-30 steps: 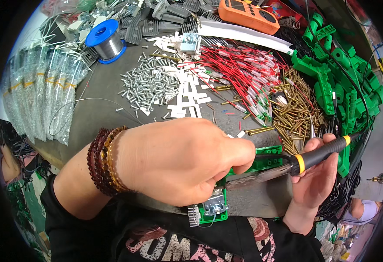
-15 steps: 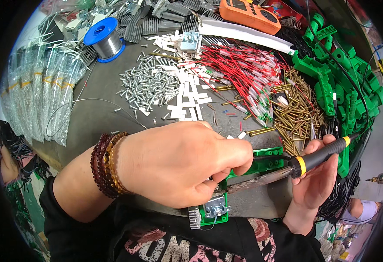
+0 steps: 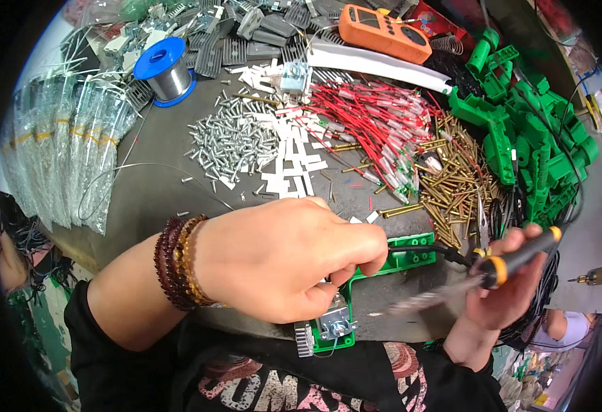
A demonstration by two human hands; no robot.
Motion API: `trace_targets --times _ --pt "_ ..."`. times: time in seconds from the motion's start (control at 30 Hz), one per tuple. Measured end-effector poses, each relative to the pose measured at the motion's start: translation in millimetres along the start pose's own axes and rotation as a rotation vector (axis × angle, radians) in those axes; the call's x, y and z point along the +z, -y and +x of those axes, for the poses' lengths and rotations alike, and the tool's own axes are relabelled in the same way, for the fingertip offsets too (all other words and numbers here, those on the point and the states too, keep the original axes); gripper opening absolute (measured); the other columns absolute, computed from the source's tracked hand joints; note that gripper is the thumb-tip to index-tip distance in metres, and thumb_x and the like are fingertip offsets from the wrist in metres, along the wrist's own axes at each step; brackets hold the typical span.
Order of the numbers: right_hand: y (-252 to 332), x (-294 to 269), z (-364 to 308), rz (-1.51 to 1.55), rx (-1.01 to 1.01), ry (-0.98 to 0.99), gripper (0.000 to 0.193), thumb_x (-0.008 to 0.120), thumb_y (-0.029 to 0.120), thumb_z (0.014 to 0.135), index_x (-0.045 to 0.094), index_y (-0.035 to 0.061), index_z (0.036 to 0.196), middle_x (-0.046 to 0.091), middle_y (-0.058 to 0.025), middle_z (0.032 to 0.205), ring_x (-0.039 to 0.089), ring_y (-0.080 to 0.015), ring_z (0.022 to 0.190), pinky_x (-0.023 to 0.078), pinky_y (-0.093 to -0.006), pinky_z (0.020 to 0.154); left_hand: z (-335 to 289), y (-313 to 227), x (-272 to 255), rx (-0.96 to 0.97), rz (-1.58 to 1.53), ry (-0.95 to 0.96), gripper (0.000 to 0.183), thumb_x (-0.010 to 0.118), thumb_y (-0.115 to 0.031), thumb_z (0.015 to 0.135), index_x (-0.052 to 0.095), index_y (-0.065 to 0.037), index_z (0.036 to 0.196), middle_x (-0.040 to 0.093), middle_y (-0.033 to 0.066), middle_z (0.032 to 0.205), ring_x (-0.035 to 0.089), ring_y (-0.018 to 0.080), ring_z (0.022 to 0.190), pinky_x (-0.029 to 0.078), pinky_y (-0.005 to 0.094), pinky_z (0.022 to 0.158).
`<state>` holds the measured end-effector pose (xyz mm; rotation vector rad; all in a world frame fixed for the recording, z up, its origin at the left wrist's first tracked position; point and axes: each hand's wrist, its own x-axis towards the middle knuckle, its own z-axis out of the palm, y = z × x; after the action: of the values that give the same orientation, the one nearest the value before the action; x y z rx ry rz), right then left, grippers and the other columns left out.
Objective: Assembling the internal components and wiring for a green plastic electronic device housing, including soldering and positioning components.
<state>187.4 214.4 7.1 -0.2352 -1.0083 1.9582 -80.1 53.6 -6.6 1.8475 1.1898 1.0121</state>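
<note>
My right hand (image 3: pixel 497 295) grips a soldering iron (image 3: pixel 521 259) by its black and yellow handle. The iron's metal shaft is smeared by motion, its tip pointing left and standing a little off the green plastic housing (image 3: pixel 398 255). Over the housing's left part lies my left hand (image 3: pixel 280 257), thumb and fingers pinched together. What they pinch is hidden. A thin solder wire (image 3: pixel 170 162) runs from the blue-flanged spool (image 3: pixel 165 72) and disappears beneath this hand. Just below the fingers, a silvery metal part (image 3: pixel 335 324) sits in the housing, with a grey ribbed piece (image 3: pixel 304 339) beside it.
Piles of screws (image 3: pixel 232 141), white strips (image 3: pixel 291 165), red-wired lamps (image 3: pixel 376 123) and brass pins (image 3: pixel 452 185) spread beyond my hands. Green housings (image 3: pixel 541 137) heap at the right. An orange multimeter (image 3: pixel 383 33) lies at the back, bagged strips (image 3: pixel 67 151) at the left.
My right hand has drawn the soldering iron away to the right and slightly down, its tip leaving the spot beside my left fingers. My left hand stays nearly in place.
</note>
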Motion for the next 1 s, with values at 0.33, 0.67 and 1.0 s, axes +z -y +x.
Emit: trace_targets --times 0.33,0.67,1.0 --pt "5 21 139 -0.94 -0.521 0.205 0.03 0.058 0.013 0.102 0.049 0.0015 0.129 0.058 -0.0116 0.118 0.062 -0.0186 0.106 0.052 -0.0342 0.095 -5 -6 0 -0.001 0.056 0.013 0.024 0.068 -0.005 0.077 0.062 -0.01 0.1 0.067 -0.0016 0.078 0.066 0.0203 0.073 0.048 0.0347 0.075" --pt "0 -2 203 -1.384 -0.375 0.11 0.047 0.064 0.003 0.094 0.05 0.0067 0.139 0.064 -0.0141 0.121 0.064 -0.0198 0.102 0.052 -0.0325 0.087 -1 -8 -1 -0.001 0.068 0.012 0.023 0.069 -0.005 0.077 0.064 -0.01 0.099 0.068 -0.0028 0.078 0.067 0.0179 0.073 0.048 0.0337 0.076" --pt "44 -18 14 -1.878 -0.362 0.687 0.025 0.085 0.023 0.07 0.067 0.0099 0.083 0.069 -0.0058 0.099 0.064 -0.0285 0.089 0.049 -0.0402 0.078 -1 -6 -1 0.016 0.061 0.01 0.021 0.069 -0.006 0.077 0.064 -0.01 0.097 0.067 -0.0025 0.078 0.067 0.0176 0.073 0.047 0.0326 0.076"
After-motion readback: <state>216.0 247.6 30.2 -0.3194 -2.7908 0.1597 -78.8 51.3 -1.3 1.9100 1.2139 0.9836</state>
